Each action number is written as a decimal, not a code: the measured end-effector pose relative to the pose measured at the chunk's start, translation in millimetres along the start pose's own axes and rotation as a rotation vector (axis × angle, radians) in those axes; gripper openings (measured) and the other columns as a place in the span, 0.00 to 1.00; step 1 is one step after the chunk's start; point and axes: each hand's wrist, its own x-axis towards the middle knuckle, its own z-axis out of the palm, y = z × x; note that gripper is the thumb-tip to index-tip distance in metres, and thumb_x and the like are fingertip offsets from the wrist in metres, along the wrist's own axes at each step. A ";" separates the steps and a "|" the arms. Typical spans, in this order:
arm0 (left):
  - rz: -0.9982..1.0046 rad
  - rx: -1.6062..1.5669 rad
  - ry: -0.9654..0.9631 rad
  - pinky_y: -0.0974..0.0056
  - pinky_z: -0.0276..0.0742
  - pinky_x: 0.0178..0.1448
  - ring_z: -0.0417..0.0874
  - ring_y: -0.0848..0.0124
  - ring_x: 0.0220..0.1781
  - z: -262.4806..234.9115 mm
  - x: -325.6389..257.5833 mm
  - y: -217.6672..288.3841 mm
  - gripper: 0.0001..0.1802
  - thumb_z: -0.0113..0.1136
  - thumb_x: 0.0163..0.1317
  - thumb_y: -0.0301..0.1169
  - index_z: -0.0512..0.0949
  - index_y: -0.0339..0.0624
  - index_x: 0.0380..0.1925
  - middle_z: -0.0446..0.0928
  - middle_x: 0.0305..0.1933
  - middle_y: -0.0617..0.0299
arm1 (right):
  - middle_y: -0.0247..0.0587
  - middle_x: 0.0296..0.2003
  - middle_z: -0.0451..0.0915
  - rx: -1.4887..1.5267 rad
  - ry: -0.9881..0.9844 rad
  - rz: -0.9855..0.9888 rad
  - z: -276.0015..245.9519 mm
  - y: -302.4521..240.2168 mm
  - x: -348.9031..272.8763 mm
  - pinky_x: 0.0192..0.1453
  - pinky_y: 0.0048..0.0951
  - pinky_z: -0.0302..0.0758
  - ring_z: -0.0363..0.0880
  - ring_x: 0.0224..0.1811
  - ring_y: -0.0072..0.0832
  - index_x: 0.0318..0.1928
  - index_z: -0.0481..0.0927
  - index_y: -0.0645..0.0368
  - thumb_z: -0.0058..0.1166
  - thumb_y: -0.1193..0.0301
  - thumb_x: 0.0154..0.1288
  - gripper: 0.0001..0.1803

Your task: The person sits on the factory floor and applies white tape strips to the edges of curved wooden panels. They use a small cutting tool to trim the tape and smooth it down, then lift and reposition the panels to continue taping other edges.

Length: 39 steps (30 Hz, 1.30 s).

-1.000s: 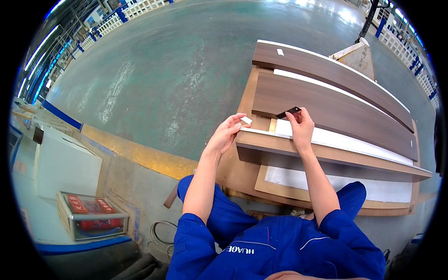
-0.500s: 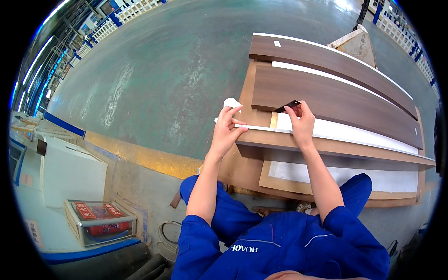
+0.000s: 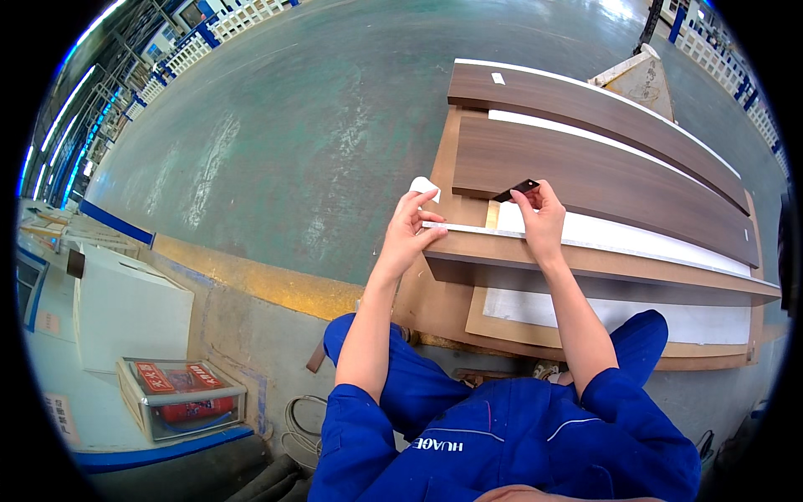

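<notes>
**A:** so what's the person in the blue work suit (image 3: 502, 443) actually holding here?

**B:** The left hand (image 3: 407, 230) sits at the near left end of a long wood-brown panel with a white edge strip (image 3: 602, 259). Its fingers (image 3: 418, 203) are closed around a small white scrap, tape or paper, can't tell which (image 3: 423, 186), that sticks up just above the fingertips. The thumb presses on the panel's white edge.

**A:** and the other one?

**B:** The right hand (image 3: 542, 219) is a bit further along the same edge, fingers pinched narrow on a small flat black scraper-like piece (image 3: 516, 190). That piece is tilted, its far end pointing up and away over the dark panel behind it.

**A:** where's the panel itself?

**B:** It lies flat on top of a stack of boards on the green concrete floor (image 3: 293, 142), right in front of the person's knees. Behind it are two dark walnut-coloured long boards (image 3: 602, 167), side by side, with a white sheet (image 3: 636, 238) showing between them and the near panel. The lowest layer looks like plain light-brown fibreboard (image 3: 519, 322).

**A:** anything off to the side?

**B:** A white box-shaped cabinet (image 3: 125, 314) on the left, and just beside it a clear-fronted case with red items inside (image 3: 180, 393).
</notes>
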 end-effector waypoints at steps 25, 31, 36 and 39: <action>0.189 0.523 0.017 0.68 0.76 0.51 0.79 0.74 0.41 4.9 -4.9 12.9 0.32 0.63 0.49 0.14 0.73 0.42 0.58 0.66 0.60 0.55 | 0.38 0.26 0.82 0.001 0.021 -0.036 0.8 3.1 0.0 0.36 0.22 0.74 0.81 0.29 0.20 0.33 0.74 0.65 0.59 0.75 0.61 0.07; 0.220 0.568 0.042 0.67 0.77 0.48 0.82 0.73 0.39 6.0 -6.1 13.2 0.32 0.63 0.50 0.16 0.72 0.43 0.59 0.67 0.61 0.52 | 0.34 0.28 0.80 -0.007 -0.008 -0.001 -0.1 -3.0 -1.1 0.39 0.18 0.73 0.79 0.32 0.16 0.34 0.74 0.65 0.57 0.78 0.62 0.05; 0.173 0.581 0.067 0.67 0.77 0.49 0.82 0.73 0.39 0.6 -3.2 7.9 0.35 0.64 0.50 0.16 0.69 0.45 0.61 0.64 0.62 0.51 | 0.36 0.27 0.81 0.005 0.004 -0.021 0.6 -1.4 -0.7 0.37 0.21 0.74 0.81 0.31 0.19 0.34 0.74 0.65 0.58 0.76 0.61 0.06; 0.139 0.586 0.063 0.66 0.76 0.51 0.82 0.73 0.39 0.2 -2.5 10.9 0.37 0.65 0.49 0.17 0.68 0.45 0.62 0.64 0.62 0.51 | 0.38 0.27 0.82 0.014 0.010 -0.027 0.7 -2.8 -0.8 0.36 0.22 0.75 0.82 0.30 0.20 0.33 0.74 0.65 0.59 0.75 0.61 0.07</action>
